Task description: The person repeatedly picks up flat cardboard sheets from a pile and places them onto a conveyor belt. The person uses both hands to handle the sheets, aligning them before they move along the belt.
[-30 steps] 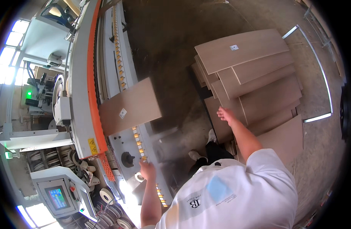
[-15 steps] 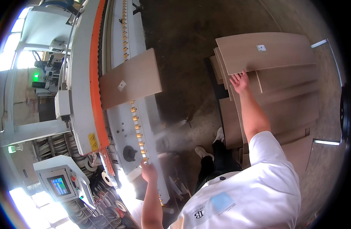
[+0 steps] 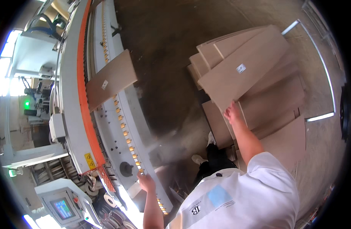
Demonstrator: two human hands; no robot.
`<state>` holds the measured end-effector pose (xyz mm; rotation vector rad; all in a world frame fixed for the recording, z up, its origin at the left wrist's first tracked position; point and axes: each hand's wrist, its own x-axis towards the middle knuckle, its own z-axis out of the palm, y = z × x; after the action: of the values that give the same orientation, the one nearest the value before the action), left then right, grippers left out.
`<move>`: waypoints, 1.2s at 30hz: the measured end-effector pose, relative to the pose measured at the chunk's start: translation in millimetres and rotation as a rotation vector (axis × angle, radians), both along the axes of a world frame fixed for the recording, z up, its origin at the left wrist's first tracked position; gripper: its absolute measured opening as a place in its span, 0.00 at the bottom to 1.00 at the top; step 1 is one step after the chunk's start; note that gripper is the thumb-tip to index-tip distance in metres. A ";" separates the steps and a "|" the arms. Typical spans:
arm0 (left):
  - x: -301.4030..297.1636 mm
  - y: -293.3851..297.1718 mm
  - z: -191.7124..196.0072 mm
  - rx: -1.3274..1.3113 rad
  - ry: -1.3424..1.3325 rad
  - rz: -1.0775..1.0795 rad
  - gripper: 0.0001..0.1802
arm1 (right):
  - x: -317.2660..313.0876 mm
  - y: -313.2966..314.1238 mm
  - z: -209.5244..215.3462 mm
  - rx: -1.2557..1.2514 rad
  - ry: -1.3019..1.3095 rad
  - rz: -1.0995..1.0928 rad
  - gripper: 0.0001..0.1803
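My right hand (image 3: 232,113) has its fingers closed on the near corner of the top brown panel (image 3: 249,63), which bears a small white label. That panel lies askew over a stack of similar brown panels (image 3: 274,101). Off to the left, my left hand (image 3: 146,182) is curled at the row of yellow rollers (image 3: 126,133) on the machine's grey rail; what its fingers hold, if anything, is hidden. Another labelled brown panel (image 3: 113,79) rests flat across the rollers, one edge against the orange-striped machine (image 3: 84,76), farther ahead than my left hand.
A control console with a lit screen (image 3: 62,209) stands at the lower left, near reels of edging strip (image 3: 118,217). Grey floor (image 3: 164,57) runs between the machine and the stack. A white metal frame (image 3: 332,87) bounds the stack's right side.
The top panel has turned on the stack, its near corner swinging toward me with my right hand. My view has shifted. My left hand stays by the rollers.
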<state>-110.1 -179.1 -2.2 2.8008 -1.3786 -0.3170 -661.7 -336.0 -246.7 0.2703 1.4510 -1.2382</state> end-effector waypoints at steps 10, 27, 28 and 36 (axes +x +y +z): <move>-27.1 11.8 -14.9 -0.038 0.370 -0.224 0.25 | 71.6 188.6 48.1 0.208 -0.045 0.147 0.29; -130.4 54.2 -14.3 -0.129 1.440 0.539 0.14 | 84.8 208.5 139.7 -0.136 -0.278 0.477 0.33; -118.0 57.7 -6.5 -0.136 1.381 0.548 0.14 | 64.3 199.8 131.8 -0.160 -0.254 0.379 0.33; -21.6 98.1 16.1 -0.441 1.050 0.602 0.18 | -28.1 145.1 85.1 -0.084 -0.123 0.000 0.32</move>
<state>-131.7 -81.0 14.0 1.9660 -0.3016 -1.0657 -689.9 -190.9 -161.6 0.2845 1.2906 -1.2580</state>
